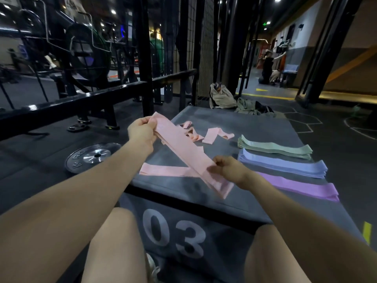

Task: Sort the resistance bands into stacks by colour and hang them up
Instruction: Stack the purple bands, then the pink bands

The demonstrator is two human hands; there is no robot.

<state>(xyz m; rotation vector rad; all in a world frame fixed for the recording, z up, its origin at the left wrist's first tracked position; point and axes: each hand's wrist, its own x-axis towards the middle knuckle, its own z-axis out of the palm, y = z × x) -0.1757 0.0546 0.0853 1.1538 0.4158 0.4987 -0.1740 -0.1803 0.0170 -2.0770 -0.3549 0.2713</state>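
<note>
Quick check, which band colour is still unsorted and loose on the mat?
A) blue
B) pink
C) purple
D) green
B: several pink bands lie scattered and twisted on the grey mat, and both hands hold a bunch of pink ones, while the green stack, blue stack and purple stack are laid flat in neat piles.

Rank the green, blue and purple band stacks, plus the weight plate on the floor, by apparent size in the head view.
1. blue stack and purple stack: alike, no ranking
2. green stack, though it lies farther away
3. weight plate, partly hidden by the left arm
</note>
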